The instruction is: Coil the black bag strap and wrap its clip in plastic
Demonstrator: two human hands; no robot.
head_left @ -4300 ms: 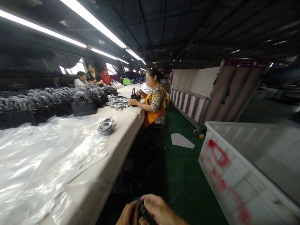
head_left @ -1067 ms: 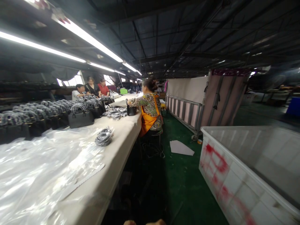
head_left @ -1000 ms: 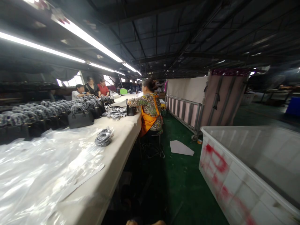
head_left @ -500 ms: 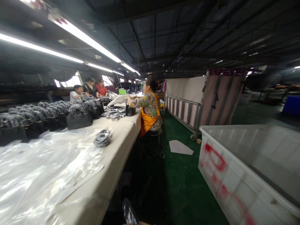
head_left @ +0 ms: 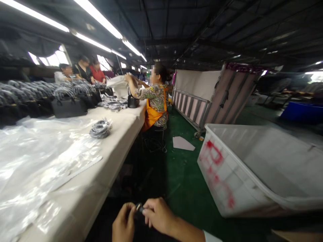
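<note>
At the bottom of the head view, my left hand (head_left: 123,222) pinches one side of a small dark strap-like piece with a gold metal fitting (head_left: 138,207). From the other side, my right hand (head_left: 158,215) grips it between thumb and fingers. What hangs below the piece is lost in the dark. To the left of my hands runs a cream-covered table (head_left: 111,151). On it lie clear plastic sheets (head_left: 45,151) and a coiled bundle of plastic-wrapped straps (head_left: 100,129).
Black handbags (head_left: 69,107) with wrapped handles stand in rows on the table. A co-worker in an orange apron (head_left: 152,112) sits at its right edge; several others are farther back. A large white bin (head_left: 214,178) with red marks stands to the right, a wheeled rack (head_left: 194,107) behind it.
Both my hands have come up into view, holding the dark piece. The view has tilted down somewhat. The seated co-worker's hands have risen with a pale sheet.
</note>
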